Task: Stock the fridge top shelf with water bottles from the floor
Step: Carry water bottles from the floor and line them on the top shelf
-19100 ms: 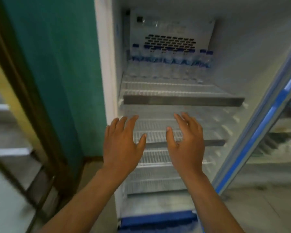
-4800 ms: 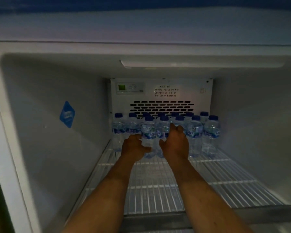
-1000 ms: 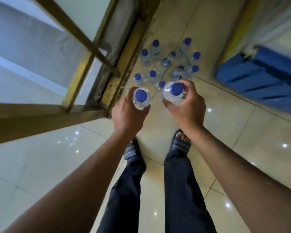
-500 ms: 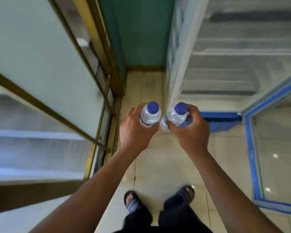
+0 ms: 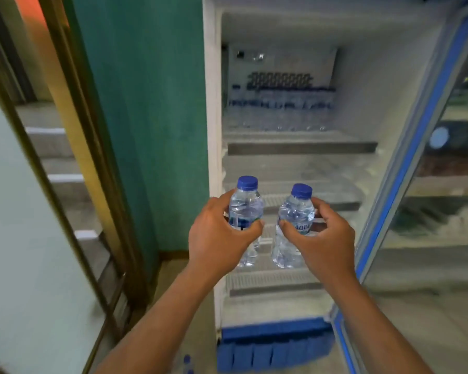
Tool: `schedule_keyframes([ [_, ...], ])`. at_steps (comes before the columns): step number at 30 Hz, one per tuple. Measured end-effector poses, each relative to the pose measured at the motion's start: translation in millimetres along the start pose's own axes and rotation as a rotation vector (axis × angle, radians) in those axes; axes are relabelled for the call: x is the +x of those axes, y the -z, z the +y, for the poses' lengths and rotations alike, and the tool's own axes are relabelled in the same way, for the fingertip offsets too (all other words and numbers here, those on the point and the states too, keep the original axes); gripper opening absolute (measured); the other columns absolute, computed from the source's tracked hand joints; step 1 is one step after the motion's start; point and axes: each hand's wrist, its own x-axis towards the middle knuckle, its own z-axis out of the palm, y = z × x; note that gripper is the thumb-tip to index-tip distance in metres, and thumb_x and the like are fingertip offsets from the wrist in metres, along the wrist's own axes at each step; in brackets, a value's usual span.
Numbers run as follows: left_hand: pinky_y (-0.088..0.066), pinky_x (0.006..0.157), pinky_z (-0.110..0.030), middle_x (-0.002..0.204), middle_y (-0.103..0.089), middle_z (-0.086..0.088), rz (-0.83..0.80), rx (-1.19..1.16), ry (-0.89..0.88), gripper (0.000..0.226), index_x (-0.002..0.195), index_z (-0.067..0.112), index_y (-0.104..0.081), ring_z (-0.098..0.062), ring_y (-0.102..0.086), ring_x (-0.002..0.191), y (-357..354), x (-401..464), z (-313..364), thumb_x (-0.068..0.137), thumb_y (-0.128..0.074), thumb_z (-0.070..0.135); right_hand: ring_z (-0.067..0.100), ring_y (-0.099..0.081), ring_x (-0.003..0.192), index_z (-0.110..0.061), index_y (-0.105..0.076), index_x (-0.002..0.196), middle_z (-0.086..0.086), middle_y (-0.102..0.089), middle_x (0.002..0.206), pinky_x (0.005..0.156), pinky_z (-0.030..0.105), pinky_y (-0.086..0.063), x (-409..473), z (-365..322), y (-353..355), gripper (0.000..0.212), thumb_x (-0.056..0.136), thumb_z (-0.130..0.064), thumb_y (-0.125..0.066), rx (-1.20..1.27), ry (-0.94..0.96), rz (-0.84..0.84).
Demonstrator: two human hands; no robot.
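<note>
Head camera: a person stands before an open white display fridge (image 5: 405, 76), each hand wrapped around a small clear plastic water bottle with a blue screw cap. The left hand (image 5: 216, 238) grips the left bottle (image 5: 245, 209) around its labelled waist; the right hand (image 5: 322, 238) does the same with the right bottle (image 5: 295, 220). Both bottles stand upright, long axes vertical, caps up, side by side and just apart, level with the fridge's lower wire racks.

The top wire shelf (image 5: 300, 143) lies at 12 o'clock from the hands, higher up and deeper into the cabinet. A row of matching blue-capped bottles (image 5: 281, 106) already stands along its back, below the dark vent grille (image 5: 280, 79); motion blur makes their count hard to give, though they appear to span the shelf's width. The front strip of the shelf shows bare wire, the likely landing place. Neither hand looks clearly nearer to it; the left bottle rides slightly higher.

Around the fridge: its blue-framed glass door (image 5: 416, 168) swings open at 3 o'clock, a teal wall (image 5: 146, 103) stands at 9 o'clock, and a brass-coloured door frame (image 5: 73, 147) further left. Blue caps of floor bottles (image 5: 187, 363) peek in at 6 o'clock.
</note>
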Motion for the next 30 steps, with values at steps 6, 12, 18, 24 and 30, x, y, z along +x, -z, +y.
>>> schedule_keyframes([
  [6,-0.058,0.068,-0.031,0.086,-0.066,0.016,0.064,-0.004,-0.075,0.026,0.095,0.042,-0.061,0.000,-0.063,0.073,-26.4,70.8,53.9,0.075,-0.075,0.049,-0.002,-0.066,0.078,-0.032,-0.060,0.102,-0.016,-0.066,0.091,0.068,0.024,-0.057,100.2,-16.1,29.4,0.055,0.058,-0.046,-0.091,-0.040,0.058,0.080],
  [12,-0.060,0.069,-0.033,0.091,-0.070,0.016,0.135,0.016,-0.099,0.056,0.117,0.034,-0.064,-0.001,-0.066,0.075,-55.8,151.4,68.1,0.069,-0.070,0.063,0.002,-0.067,0.081,-0.020,-0.067,0.110,-0.009,-0.070,0.094,0.066,0.020,-0.055,187.8,-13.4,23.4,0.063,0.060,-0.051,-0.089,-0.040,0.060,0.110],
  [18,-0.057,0.081,-0.031,0.111,-0.066,0.011,0.177,-0.040,-0.083,0.074,0.133,0.028,-0.053,-0.010,-0.065,0.093,-79.6,241.2,62.2,0.070,-0.079,0.055,0.000,-0.062,0.075,-0.018,-0.066,0.112,-0.010,-0.066,0.092,0.058,0.013,-0.043,275.7,-1.4,-11.2,0.064,0.061,-0.050,-0.089,-0.026,0.017,0.152],
  [24,-0.054,0.078,-0.027,0.103,-0.061,0.018,0.227,-0.067,-0.071,0.058,0.126,0.031,-0.054,-0.006,-0.062,0.090,-102.5,328.7,40.7,0.075,-0.080,0.042,0.005,-0.065,0.077,-0.019,-0.066,0.103,-0.008,-0.068,0.089,0.059,0.018,-0.046,357.2,13.5,-59.9,0.054,0.062,-0.045,-0.090,0.037,0.013,0.150],
  [30,-0.048,0.074,-0.022,0.113,-0.069,0.009,0.192,-0.044,0.047,0.046,0.122,0.034,-0.058,-0.006,-0.059,0.085,-119.2,402.9,4.7,0.080,-0.078,0.034,0.010,-0.065,0.078,-0.023,-0.063,0.096,-0.011,-0.065,0.087,0.069,0.024,-0.050,425.3,33.4,-115.2,0.043,0.067,-0.042,-0.088,0.052,-0.080,0.038],
])
